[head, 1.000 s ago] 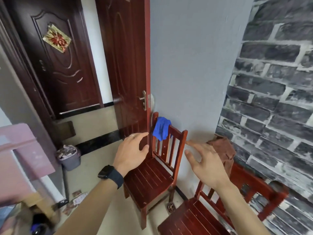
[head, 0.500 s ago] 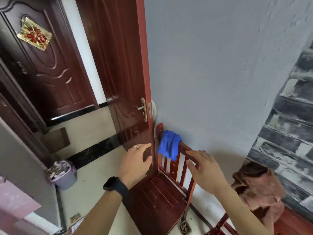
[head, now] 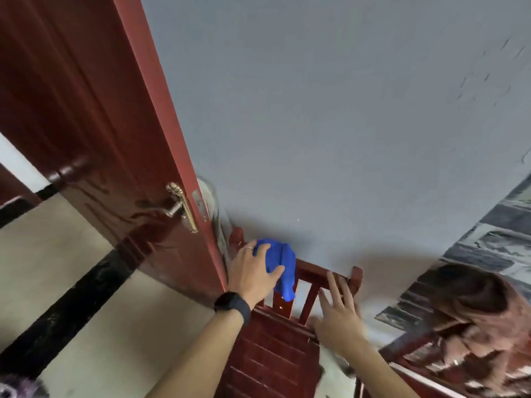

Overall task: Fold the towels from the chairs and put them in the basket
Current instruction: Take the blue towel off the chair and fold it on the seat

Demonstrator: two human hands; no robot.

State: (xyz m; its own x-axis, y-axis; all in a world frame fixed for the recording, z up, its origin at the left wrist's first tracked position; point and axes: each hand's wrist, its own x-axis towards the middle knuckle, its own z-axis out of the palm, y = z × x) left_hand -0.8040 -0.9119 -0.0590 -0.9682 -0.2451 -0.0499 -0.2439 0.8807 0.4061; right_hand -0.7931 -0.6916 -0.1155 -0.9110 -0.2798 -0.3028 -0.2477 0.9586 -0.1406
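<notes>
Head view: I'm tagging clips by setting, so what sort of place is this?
Likely a room in a home: a red door with a brass handle, a wooden chair by a grey wall, a blue towel on its back.

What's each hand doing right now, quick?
Left hand: grips the blue towel draped on the chair back.
Right hand: open, fingers straight, holding nothing.

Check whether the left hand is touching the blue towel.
Touching. The head view shows the thumb and fingers of the left hand wrapped over the blue towel draped on the chair back.
</notes>
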